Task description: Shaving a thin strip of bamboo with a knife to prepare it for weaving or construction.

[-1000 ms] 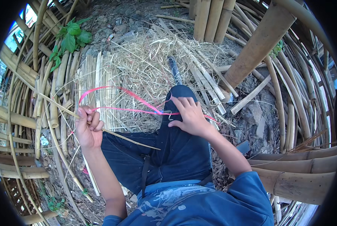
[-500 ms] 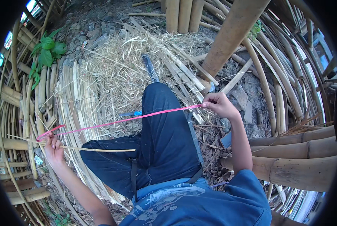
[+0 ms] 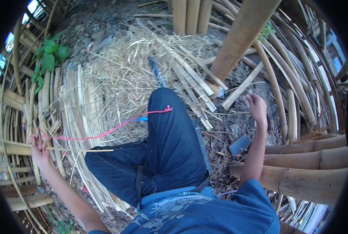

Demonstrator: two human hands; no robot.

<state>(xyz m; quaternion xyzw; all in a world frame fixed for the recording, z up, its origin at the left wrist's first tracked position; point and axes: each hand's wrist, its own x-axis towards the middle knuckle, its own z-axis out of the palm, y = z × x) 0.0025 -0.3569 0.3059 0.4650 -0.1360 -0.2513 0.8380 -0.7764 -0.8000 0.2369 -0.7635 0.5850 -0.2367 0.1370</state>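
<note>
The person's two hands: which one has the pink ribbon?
The left hand: the pink ribbon stretches from it toward the raised knee, and it also holds a thin, pale strip. The right hand is apart from both.

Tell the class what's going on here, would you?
A seated person holds a thin pale strip in the left hand, out to the side. A pink ribbon runs in a loose curve from that hand to the raised knee, its tufted end loose; whether it touches the knee is unclear. The right hand is away from the ribbon, fingers curled; whether it holds anything is too small to tell. Dry straw lies ahead.
</note>
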